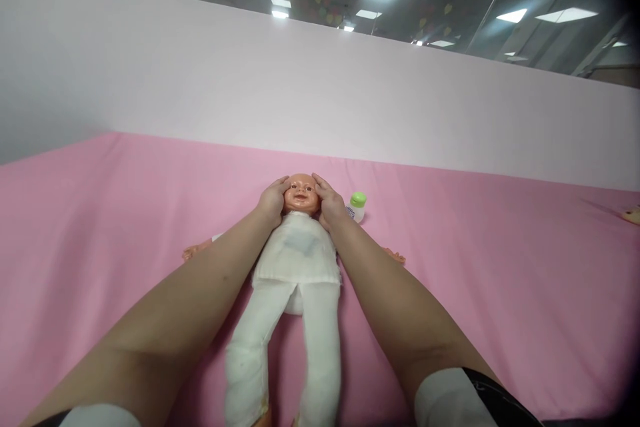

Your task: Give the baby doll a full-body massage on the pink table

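Note:
A baby doll (295, 260) in white clothes lies on its back on the pink sheet (500, 267), head away from me. My left hand (273, 200) cups the left side of the doll's head (301, 193), fingers curved against it. My right hand (329, 203) presses the other side of the head the same way. Both forearms run along the doll's body, covering its upper arms; only the doll's small hands stick out at either side.
A small white bottle with a green cap (357, 206) stands just right of the doll's head. A pale wall panel (320, 93) rises behind the pink surface. A small skin-coloured object (633, 215) shows at the far right edge.

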Demonstrator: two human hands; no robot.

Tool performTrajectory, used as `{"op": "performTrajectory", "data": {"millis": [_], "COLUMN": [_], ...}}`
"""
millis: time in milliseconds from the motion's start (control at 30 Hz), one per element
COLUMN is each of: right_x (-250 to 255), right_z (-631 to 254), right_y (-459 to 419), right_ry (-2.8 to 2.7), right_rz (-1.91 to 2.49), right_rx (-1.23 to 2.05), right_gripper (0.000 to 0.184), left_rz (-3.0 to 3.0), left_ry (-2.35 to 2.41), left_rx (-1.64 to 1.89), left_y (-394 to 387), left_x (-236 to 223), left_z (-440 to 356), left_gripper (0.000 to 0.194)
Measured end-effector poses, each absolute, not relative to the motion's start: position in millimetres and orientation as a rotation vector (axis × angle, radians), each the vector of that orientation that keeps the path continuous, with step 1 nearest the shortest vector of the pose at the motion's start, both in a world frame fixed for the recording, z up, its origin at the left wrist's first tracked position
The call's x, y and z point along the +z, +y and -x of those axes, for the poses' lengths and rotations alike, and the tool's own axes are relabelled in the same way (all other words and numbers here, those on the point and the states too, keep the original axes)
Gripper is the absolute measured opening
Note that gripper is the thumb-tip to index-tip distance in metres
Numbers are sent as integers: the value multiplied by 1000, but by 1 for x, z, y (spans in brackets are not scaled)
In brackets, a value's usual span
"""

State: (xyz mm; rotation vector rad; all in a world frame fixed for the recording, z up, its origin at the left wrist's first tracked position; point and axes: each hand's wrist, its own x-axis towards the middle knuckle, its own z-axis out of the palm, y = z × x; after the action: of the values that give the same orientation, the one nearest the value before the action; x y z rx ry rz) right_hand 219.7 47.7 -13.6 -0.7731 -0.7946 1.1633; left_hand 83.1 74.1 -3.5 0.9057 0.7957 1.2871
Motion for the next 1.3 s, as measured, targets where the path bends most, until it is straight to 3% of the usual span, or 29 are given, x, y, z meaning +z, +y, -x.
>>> {"op": "performTrajectory", "data": {"millis": [200, 433, 767, 1067, 1300], "right_x": [-7, -2, -4, -7, -3], "right_z": [-219, -217, -217, -235, -222], "right_y": [41, 40, 43, 42, 34], "right_ry": [-851, -899, -864, -760, -912], "right_rz": [771, 874, 824, 682, 775], "right_rx": [1191, 1077, 1105, 1375, 1216], "right_gripper": [62, 60, 41, 60, 71], "left_rz": [-941, -1029, -961, -821, -1011], "left_ry": [784, 838, 754, 669, 714], "left_rx": [1278, 1280, 1269, 1220, 1239], "left_y": [69, 69, 69, 65, 68], "left_x": [0, 0, 4, 9, 3], "left_z": [-82, -83, -84, -72, -76], "left_gripper": [45, 72, 55, 66, 64]}}
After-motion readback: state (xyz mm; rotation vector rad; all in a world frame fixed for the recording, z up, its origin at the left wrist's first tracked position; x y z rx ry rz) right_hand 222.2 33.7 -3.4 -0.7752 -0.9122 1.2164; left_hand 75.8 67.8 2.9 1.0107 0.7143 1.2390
